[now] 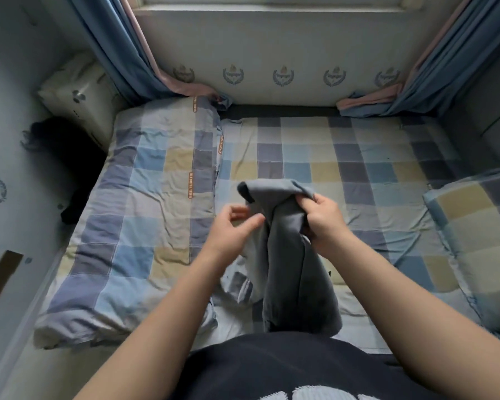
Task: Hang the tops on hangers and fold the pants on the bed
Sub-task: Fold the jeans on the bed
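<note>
The right hand (324, 220) is closed tight around a bunched fold of a grey soft-cotton garment, apparently a pair of pants (289, 269). The fingers are curled into the cloth and the thumb is pressed over the top of the bunch. Above that grip the fabric rises in a short rolled hump toward the far side of the bed. Below it the garment hangs in a long dark-grey column that ends at the near edge of the bed, just in front of the person's black top (286, 368). A paler grey part of the garment lies crumpled on the bed beside the hanging part, under the left wrist.

The left hand (234, 223) holds nothing. Its fingers are spread and loosely curved, slightly blurred, with the thumb and fingertips right at the left edge of the hanging cloth. I cannot tell whether they touch it.

The bed carries a checked sheet in blue, grey and pale yellow squares (358, 157). A folded quilt of the same checked cloth (145, 212) lies along its left side, and a matching checked pillow (474, 226) lies at the right edge. Blue curtains with pink lining (122, 53) hang at both far corners, their hems resting on the bed's head end.
</note>
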Action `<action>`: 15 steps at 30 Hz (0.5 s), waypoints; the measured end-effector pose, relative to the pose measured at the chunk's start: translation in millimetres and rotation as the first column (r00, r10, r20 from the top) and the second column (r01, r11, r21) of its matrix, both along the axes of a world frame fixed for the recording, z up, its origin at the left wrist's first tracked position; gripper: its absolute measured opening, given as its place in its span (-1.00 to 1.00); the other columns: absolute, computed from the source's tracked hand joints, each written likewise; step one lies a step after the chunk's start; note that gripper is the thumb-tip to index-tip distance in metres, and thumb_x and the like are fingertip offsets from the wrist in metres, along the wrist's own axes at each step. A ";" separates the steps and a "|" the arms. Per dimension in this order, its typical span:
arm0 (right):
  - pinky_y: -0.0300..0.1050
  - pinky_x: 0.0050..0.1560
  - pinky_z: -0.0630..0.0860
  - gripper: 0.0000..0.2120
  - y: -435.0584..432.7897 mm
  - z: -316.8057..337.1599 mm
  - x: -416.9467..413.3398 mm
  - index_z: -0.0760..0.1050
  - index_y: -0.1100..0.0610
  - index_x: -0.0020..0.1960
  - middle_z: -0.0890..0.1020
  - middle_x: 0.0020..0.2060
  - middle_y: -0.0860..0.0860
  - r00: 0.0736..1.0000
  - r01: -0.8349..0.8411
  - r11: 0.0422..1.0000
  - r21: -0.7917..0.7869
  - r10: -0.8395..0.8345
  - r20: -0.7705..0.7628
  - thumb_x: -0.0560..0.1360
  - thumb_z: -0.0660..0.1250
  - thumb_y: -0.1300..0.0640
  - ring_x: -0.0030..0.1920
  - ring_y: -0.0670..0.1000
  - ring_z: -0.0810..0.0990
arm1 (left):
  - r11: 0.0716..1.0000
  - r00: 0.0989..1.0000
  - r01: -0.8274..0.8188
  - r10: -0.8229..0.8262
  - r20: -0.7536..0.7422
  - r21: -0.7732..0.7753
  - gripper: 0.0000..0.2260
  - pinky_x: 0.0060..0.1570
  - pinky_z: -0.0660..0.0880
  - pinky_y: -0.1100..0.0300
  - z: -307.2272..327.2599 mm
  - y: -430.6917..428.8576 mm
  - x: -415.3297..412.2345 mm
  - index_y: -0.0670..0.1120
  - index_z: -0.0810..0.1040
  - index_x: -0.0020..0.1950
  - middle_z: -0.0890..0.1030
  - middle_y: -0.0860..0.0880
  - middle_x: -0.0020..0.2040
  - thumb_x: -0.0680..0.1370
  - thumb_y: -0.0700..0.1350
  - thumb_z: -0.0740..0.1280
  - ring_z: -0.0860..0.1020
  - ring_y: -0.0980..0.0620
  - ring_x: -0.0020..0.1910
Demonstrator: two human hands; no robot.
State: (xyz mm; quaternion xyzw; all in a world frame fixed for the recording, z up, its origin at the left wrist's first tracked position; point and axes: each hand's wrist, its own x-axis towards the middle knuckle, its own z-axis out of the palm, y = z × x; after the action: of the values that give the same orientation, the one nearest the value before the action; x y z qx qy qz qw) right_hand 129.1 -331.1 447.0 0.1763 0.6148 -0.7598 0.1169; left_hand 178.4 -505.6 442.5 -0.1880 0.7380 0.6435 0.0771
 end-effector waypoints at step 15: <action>-0.08 0.18 0.52 -0.69 12.8 24.5 17.7 0.48 0.07 0.32 0.64 0.19 0.02 0.924 -0.369 0.907 0.204 0.381 -0.023 0.59 0.36 0.16 0.18 -0.01 0.60 | 0.964 0.962 -0.247 0.231 0.145 0.099 -0.78 0.18 0.57 -0.19 -45.3 -1.1 -1.4 -0.20 0.62 0.17 0.70 -0.20 0.06 0.66 -0.09 0.31 0.66 -0.18 0.09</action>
State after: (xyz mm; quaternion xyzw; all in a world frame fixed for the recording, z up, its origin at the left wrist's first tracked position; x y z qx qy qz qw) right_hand 146.8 -318.4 471.5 0.0418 0.7122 -0.6641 0.2238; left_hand 176.9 -506.6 397.2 -0.3131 0.6644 0.6762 0.0582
